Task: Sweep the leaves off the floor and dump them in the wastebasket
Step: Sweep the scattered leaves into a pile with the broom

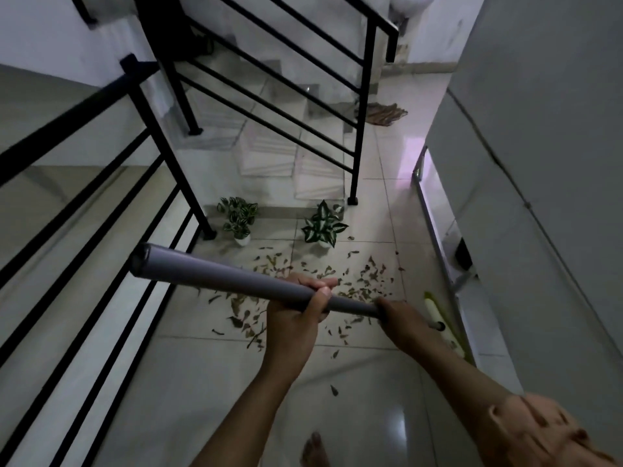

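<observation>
Sweeping step, barely begun. Left hand and right hand both wrap the grey broom handle. Dry leaves scattered on tile just beyond — near two potted plants. Next: gather them nearward (wastebasket not in view).

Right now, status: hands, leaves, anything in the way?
Left hand and right hand both grip the grey broom handle. Leaves scattered on the tiles, unswept. Two potted plants stand just beyond the leaves. No wastebasket in view.
</observation>
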Available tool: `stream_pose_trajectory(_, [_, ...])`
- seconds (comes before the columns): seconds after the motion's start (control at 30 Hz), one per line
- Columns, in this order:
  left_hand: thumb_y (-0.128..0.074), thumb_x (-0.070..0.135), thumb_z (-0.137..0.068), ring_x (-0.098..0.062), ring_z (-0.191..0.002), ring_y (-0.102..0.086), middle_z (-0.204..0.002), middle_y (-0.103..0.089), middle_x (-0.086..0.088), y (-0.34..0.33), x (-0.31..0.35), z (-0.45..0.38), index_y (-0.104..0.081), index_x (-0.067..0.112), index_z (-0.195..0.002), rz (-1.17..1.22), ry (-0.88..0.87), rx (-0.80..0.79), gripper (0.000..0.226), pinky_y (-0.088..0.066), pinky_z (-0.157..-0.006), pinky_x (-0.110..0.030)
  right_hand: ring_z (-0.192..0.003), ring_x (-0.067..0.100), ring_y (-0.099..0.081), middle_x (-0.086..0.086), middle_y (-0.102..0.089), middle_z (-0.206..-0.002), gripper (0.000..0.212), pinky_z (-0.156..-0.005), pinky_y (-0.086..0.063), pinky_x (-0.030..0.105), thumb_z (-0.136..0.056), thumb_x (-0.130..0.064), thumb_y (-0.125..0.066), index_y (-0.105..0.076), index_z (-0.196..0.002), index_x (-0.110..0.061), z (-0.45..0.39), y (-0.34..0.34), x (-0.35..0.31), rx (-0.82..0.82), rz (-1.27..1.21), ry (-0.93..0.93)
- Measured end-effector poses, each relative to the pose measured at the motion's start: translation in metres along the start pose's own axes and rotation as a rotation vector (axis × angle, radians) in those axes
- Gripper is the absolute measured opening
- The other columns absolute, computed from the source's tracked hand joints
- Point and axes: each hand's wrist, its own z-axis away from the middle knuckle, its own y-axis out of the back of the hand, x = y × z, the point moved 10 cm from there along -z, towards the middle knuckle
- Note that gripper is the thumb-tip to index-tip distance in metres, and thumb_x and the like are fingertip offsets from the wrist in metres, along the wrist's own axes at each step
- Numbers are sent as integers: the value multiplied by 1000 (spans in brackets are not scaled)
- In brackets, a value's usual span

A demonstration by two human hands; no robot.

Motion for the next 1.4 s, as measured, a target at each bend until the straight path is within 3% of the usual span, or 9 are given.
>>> stream_pose_trajectory(0.1, [-58,-3,-82,-11,-91,-68,-89,-74,7,-8,7,-31,-63,34,-63,-19,-32,-18,42,-55,-82,-43,-89,20,-59,6,-63,-104,23,-76,-49,31,-91,-17,-46,-47,-113,-21,-35,11,-2,24,-8,-2])
stream_pose_trajectory(0.2, [-61,1,-82,-10,-89,-68,-90,-73,9,-13,13,-70,-63,30,-65,-28,-64,-27,34,-53,-84,-49,-87,18,-59,5,-62,-103,23,-75,-51,31,-92,-16,-42,-48,-114,-20,-72,24,-7,57,-35,-7])
stream_pose_trajectory(0.47, [-56,0,-84,-13,-88,-68,-88,-73,9,-16,-6,-143,-66,36,-68,26,3,74,41,-54,-81,-44,-84,18,-57,6,-58,-103,23,-78,-51,32,-92,-15,-44,-47,-115,-17,-161,35,-3,-29,39,70])
stream_pose_trajectory(0.6, [-50,-3,-85,-13,-97,-66,-90,-73,7,-27,-18,-182,-57,18,-81,96,14,161,22,-57,-81,-31,-91,24,-58,9,-57,-108,27,-78,-50,35,-91,-10,-44,-44,-116,-18,-213,42,4,-91,123,165])
stream_pose_trajectory(0.83, [-47,0,-86,-13,-96,-67,-91,-73,5,-72,-54,-255,-49,9,-80,141,26,296,11,-57,-79,-30,-97,26,-59,11,-56,-116,39,-81,-52,38,-89,-9,-46,-38,-127,-17,-315,53,37,-148,194,295])
stream_pose_trajectory(1.0, [-67,17,-76,-14,-84,-67,-94,-73,3,-96,-96,-301,-61,31,-67,145,61,395,17,-55,-68,-31,-105,27,-56,11,-54,-120,41,-85,-50,40,-88,-8,-47,-39,-127,-18,-384,37,66,-194,212,320])
stream_pose_trajectory(1.07, [-72,23,-67,-11,-92,-67,-97,-72,4,-107,-118,-317,-63,33,-67,186,76,402,13,-56,-72,-27,-107,26,-55,11,-53,-122,43,-87,-50,38,-88,-8,-47,-38,-128,-17,-408,27,78,-212,214,315])
stream_pose_trajectory(1.2, [-72,30,-65,-5,-96,-66,-97,-72,6,-129,-152,-344,-63,29,-72,221,108,403,11,-55,-72,-20,-104,24,-57,11,-53,-120,39,-86,-50,36,-90,-6,-43,-40,-128,-14,-439,8,99,-229,173,303])
stream_pose_trajectory(1.4, [-60,28,-76,-7,-92,-65,-96,-70,4,-137,-160,-360,-64,32,-76,244,129,447,5,-54,-74,-26,-100,23,-56,10,-53,-122,34,-82,-47,32,-89,-11,-47,-43,-123,-15,-452,-1,110,-155,14,271])
